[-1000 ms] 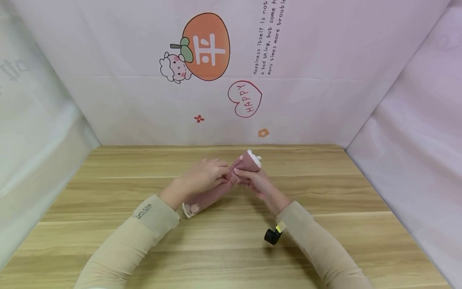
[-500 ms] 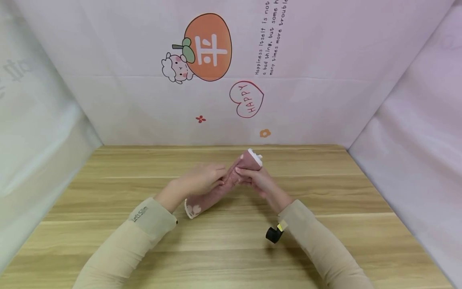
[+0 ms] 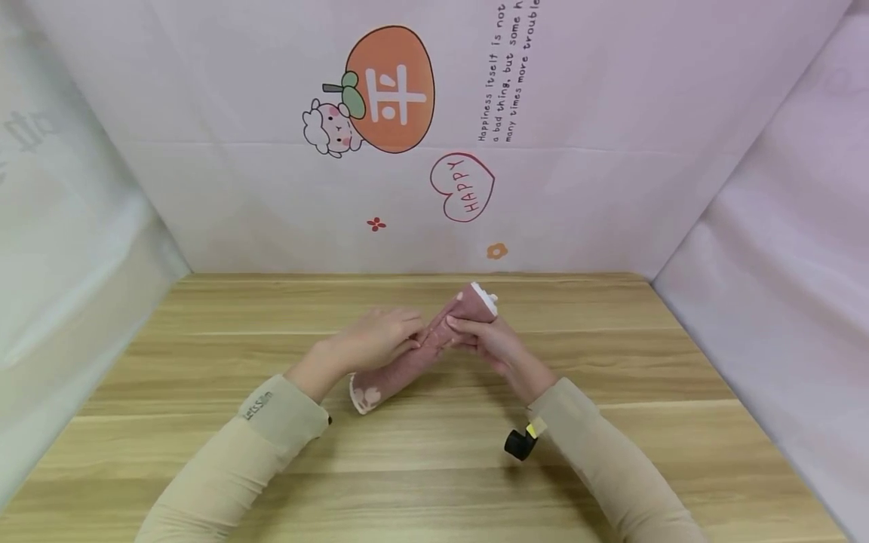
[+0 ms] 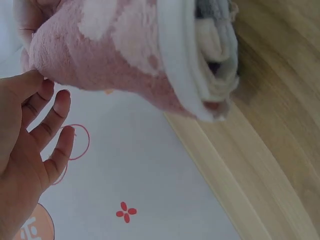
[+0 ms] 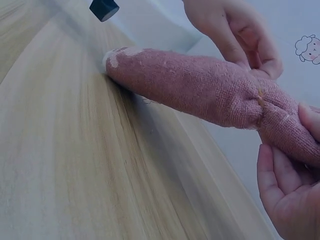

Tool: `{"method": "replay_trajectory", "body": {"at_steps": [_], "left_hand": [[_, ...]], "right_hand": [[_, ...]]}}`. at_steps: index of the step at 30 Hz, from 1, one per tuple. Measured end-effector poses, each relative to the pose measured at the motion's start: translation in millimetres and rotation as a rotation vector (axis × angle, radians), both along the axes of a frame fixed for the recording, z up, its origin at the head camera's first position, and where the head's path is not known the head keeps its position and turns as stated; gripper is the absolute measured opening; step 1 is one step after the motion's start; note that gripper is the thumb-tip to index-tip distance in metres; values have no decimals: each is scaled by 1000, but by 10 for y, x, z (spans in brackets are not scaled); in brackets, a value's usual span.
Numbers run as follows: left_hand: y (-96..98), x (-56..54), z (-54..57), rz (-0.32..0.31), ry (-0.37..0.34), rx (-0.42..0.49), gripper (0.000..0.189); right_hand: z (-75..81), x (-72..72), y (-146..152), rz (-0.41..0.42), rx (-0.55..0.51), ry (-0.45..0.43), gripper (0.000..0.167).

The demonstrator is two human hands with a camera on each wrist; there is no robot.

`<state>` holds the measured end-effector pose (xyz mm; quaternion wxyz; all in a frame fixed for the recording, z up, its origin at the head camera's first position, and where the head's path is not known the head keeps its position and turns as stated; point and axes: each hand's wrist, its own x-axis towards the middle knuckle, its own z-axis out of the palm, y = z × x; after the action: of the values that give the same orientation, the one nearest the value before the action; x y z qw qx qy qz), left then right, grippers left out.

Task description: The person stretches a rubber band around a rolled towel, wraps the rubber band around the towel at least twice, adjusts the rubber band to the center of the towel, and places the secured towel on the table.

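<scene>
A rolled pink towel [image 3: 400,369] with pale patches and white ends is held slantwise over the table. In the right wrist view a thin yellowish band [image 5: 261,101] cinches the towel [image 5: 185,85] around its middle. My right hand [image 3: 498,347] grips the roll beyond the band, thumb on top, near the far end. On the other side my left hand [image 3: 376,339] pinches at the towel close to the band. The left wrist view shows this left hand [image 4: 35,135] with its other fingers spread below the towel [image 4: 100,55], whose layered end faces the camera.
A wood-grain table [image 3: 421,483] lies beneath. White printed cloth [image 3: 577,204] hangs behind it, with more cloth at both sides. A small black camera [image 3: 520,444] sticks out from the right cuff.
My left hand has drawn back slightly to the left along the towel, and the towel's pinched middle looks looser. The right hand keeps its grip, shifted slightly right.
</scene>
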<state>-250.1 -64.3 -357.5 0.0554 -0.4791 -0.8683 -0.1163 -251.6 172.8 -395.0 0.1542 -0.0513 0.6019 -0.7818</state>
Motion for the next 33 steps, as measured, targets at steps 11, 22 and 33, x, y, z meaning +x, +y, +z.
{"method": "replay_trajectory", "body": {"at_steps": [11, 22, 33], "left_hand": [[33, 30, -22, 128, -210, 231, 10], [27, 30, -67, 271, -407, 244, 44], [-63, -76, -69, 235, -597, 316, 37]], "right_hand": [[15, -9, -45, -60, -7, -59, 17], [35, 7, -84, -111, -75, -80, 23], [60, 16, -58, 20, -19, -91, 10]]}}
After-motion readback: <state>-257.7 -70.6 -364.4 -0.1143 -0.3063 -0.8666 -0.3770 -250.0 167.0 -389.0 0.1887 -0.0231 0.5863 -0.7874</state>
